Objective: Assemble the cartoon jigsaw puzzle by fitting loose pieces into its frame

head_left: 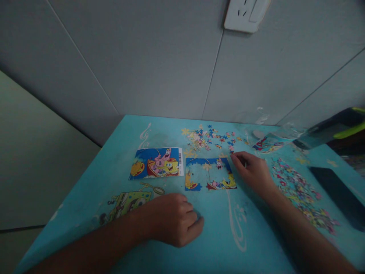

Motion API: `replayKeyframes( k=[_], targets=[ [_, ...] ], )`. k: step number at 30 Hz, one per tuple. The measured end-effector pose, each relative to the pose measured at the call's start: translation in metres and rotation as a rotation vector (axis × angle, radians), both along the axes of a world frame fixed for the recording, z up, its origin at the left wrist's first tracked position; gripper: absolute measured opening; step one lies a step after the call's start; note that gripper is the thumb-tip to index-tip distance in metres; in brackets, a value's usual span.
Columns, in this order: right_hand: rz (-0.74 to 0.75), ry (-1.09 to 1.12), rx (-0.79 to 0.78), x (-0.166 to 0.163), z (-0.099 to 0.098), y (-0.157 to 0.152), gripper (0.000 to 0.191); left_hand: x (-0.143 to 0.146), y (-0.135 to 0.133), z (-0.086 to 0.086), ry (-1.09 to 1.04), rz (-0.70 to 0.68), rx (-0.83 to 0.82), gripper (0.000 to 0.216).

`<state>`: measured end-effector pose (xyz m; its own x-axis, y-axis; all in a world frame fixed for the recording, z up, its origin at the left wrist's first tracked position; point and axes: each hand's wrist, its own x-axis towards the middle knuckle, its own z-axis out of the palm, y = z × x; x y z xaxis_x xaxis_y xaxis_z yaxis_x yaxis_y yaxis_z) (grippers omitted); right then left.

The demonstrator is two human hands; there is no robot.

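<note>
A partly assembled jigsaw puzzle [196, 187] lies flat on the table, its blue and yellow border framing an open middle. My right hand [252, 169] is at its upper right corner, thumb and forefinger pinched on a small dark puzzle piece [232, 152]. Below the puzzle, my left hand [179, 220] rests on the tabletop with curled fingers and nothing visible in them. To the left of the puzzle lies a cartoon picture card [156, 163] with a barcode strip. Loose puzzle pieces [199, 140] are scattered behind the puzzle.
The blue printed table [114, 152] meets a grey wall with a socket [242, 15]. A second spread of pieces [299, 190] lies right, beside a dark flat object [338, 196]. Clear plastic packaging [273, 140] and a dark item with a green edge [333, 127] stand at back right.
</note>
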<state>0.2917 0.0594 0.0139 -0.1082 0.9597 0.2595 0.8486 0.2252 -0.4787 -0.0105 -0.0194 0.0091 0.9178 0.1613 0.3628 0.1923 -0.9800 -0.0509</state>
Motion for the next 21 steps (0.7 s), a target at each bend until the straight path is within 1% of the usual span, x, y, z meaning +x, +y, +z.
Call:
replayKeyframes(
  k=[3, 7, 14, 16, 18, 21],
  targets=[
    [0.046, -0.025, -0.046, -0.001, -0.002, 0.0, 0.026, 0.0, 0.0, -0.002, 0.001, -0.007, -0.014, 0.009],
    [0.115, -0.023, -0.167, -0.001, -0.004, 0.0, 0.027, 0.001, 0.001, -0.002, 0.016, -0.003, -0.015, 0.01],
    [0.164, 0.065, -0.3, 0.01, -0.006, 0.002, 0.029, 0.001, -0.001, 0.0, 0.009, 0.011, -0.015, 0.01],
    [0.17, 0.076, -0.306, 0.009, -0.004, 0.001, 0.028, 0.001, 0.0, 0.002, -0.01, 0.027, 0.006, 0.009],
    [0.194, 0.08, -0.277, 0.004, -0.001, -0.002, 0.025, 0.002, 0.001, 0.004, -0.037, 0.048, 0.029, 0.009],
    [0.325, 0.099, -0.228, -0.01, 0.008, -0.012, 0.017, 0.001, 0.003, 0.005, -0.078, 0.074, 0.03, 0.01]
  ],
)
